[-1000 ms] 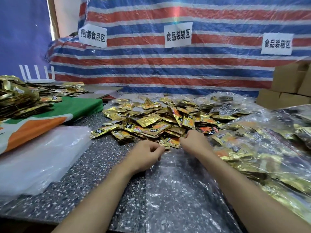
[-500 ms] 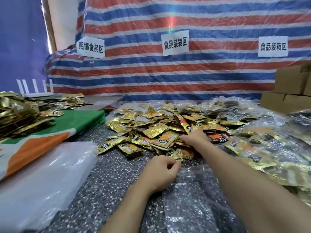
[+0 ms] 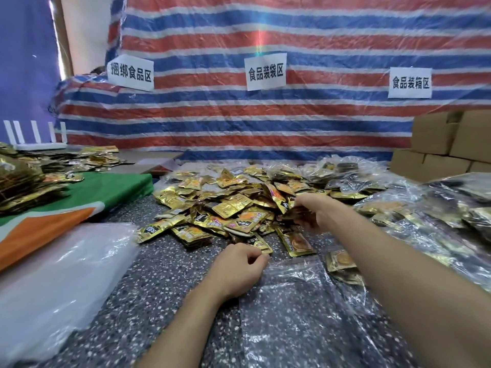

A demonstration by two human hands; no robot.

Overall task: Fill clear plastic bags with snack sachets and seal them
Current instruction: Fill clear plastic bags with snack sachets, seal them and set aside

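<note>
A clear plastic bag (image 3: 297,304) lies flat on the speckled table (image 3: 159,301) in front of me, its mouth toward a loose pile of gold snack sachets (image 3: 228,205). My left hand (image 3: 239,269) has its fingers curled and pinches the bag's left mouth corner. My right hand (image 3: 316,211) reaches into the right side of the pile, thumb and fingers curled around a few sachets. Two stray sachets (image 3: 340,261) lie beside the bag's mouth.
Filled clear bags of sachets (image 3: 438,221) are heaped along the right. A stack of empty clear bags (image 3: 53,282) lies at the left, beside a green and orange cloth (image 3: 87,195) bearing more sachets (image 3: 24,179). Cardboard boxes (image 3: 438,144) stand at the back right.
My right hand left the bag's mouth and moved forward into the sachet pile, closing on sachets. My left hand stayed at the bag's corner.
</note>
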